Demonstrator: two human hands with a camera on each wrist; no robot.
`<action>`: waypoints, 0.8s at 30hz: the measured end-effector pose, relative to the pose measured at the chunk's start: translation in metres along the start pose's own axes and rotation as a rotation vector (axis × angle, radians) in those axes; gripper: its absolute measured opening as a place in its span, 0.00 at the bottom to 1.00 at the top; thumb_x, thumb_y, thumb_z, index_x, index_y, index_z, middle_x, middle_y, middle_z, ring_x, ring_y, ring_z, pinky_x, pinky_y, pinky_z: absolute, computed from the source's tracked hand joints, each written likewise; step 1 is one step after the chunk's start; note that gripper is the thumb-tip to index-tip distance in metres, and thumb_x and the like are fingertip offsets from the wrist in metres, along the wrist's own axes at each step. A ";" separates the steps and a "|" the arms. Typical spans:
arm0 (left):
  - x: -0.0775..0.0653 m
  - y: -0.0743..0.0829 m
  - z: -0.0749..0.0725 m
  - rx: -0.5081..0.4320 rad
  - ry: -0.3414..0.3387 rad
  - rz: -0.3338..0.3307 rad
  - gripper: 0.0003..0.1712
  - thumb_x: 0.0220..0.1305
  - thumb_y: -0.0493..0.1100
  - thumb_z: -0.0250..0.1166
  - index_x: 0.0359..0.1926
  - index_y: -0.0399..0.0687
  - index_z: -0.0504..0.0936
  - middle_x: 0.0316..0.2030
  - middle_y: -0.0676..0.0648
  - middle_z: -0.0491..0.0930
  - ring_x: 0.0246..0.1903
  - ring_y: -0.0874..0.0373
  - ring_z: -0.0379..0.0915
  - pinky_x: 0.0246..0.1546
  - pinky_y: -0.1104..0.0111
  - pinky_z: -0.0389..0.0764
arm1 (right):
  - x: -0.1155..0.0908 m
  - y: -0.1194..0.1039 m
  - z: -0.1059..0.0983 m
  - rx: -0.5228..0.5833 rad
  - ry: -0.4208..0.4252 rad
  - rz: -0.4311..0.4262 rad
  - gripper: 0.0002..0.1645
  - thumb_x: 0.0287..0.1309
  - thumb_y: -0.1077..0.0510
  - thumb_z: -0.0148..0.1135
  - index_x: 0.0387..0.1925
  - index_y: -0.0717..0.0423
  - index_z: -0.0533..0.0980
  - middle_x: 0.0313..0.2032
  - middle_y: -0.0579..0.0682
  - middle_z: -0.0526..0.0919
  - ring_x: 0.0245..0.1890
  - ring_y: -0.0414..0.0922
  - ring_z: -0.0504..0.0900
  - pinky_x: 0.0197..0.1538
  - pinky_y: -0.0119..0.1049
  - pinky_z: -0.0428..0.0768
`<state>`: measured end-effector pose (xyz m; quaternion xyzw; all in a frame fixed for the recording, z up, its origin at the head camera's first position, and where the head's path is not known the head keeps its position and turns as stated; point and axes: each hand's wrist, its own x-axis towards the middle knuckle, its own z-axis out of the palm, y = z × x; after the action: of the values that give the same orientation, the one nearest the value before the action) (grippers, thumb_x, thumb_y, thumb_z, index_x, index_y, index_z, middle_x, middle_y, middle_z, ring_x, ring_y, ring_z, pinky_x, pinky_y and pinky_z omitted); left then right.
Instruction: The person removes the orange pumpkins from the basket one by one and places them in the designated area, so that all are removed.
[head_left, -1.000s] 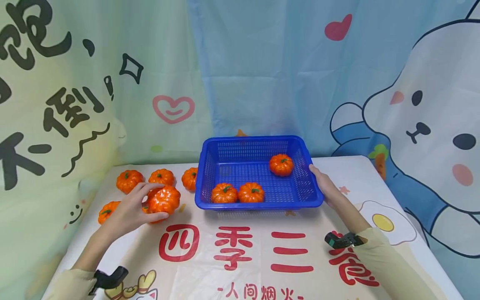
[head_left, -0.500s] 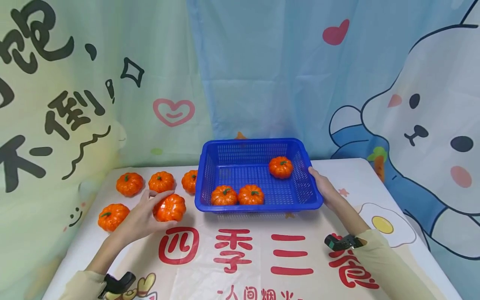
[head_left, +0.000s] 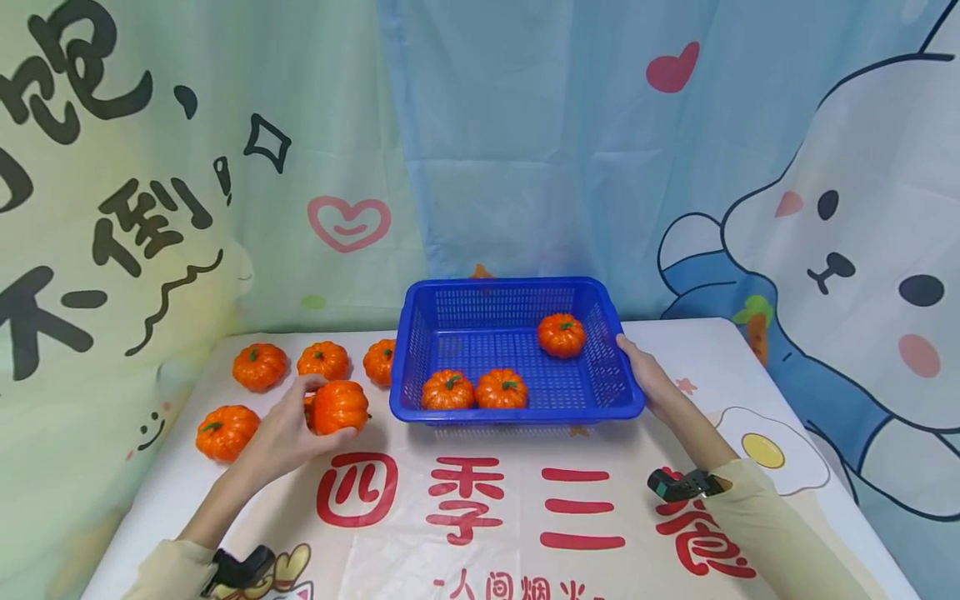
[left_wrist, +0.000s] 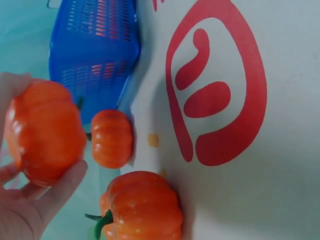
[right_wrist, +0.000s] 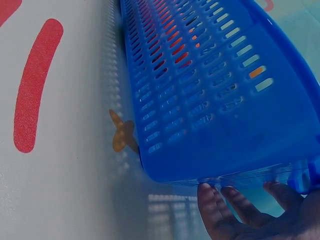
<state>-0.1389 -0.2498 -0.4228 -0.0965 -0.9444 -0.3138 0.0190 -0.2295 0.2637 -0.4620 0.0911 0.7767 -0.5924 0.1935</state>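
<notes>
Left of centre in the head view: held pumpkin [head_left: 341, 406] found in grip of left hand [head_left: 288, 429], fingers above, thumb below. Apparently raised off tabletop [head_left: 705, 342]; outside blue basket [head_left: 585, 413], just beside its left end. Compared with half a second ago: turned, different face showing. Compared with one second ago: slightly farther right, nearer the basket. Judged as re-orientation and approach, not placement; count inside basket unaltered at three pumpkins [head_left: 502, 389], two along the front, one toward upper right. At right of the frame: right hand [head_left: 647, 373] noted at the basket's right end, practically unmoved; in the right wrist view, fingertips touching outer wall. Closure of that grip: cannot tell, thumb hidden. At left of the frame: four loose pumpkins [head_left: 227, 433] recorded on tabletop, three across the back, one nearer; rightmost partly hidden by basket, contact undetermined.
</notes>
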 end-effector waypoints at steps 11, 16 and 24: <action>-0.002 -0.002 0.001 0.041 0.048 0.009 0.44 0.51 0.61 0.72 0.66 0.57 0.66 0.53 0.38 0.70 0.49 0.42 0.73 0.41 0.49 0.84 | -0.001 0.000 0.000 -0.006 0.005 -0.003 0.53 0.66 0.25 0.23 0.76 0.59 0.42 0.70 0.68 0.59 0.66 0.59 0.65 0.73 0.52 0.61; -0.004 -0.004 0.002 0.025 0.075 0.014 0.44 0.49 0.59 0.75 0.63 0.48 0.66 0.52 0.41 0.76 0.48 0.47 0.74 0.40 0.56 0.84 | -0.001 0.000 0.000 0.000 0.000 0.000 0.52 0.66 0.25 0.23 0.76 0.57 0.41 0.70 0.67 0.58 0.67 0.59 0.64 0.73 0.54 0.60; -0.006 -0.004 0.007 0.013 0.083 -0.008 0.44 0.50 0.52 0.75 0.62 0.43 0.61 0.50 0.40 0.77 0.44 0.50 0.75 0.40 0.63 0.83 | 0.000 0.000 0.000 -0.004 0.003 -0.005 0.53 0.66 0.25 0.24 0.76 0.58 0.41 0.71 0.68 0.57 0.69 0.61 0.61 0.75 0.55 0.56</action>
<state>-0.1339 -0.2500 -0.4313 -0.0795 -0.9452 -0.3113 0.0579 -0.2297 0.2636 -0.4620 0.0898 0.7784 -0.5911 0.1913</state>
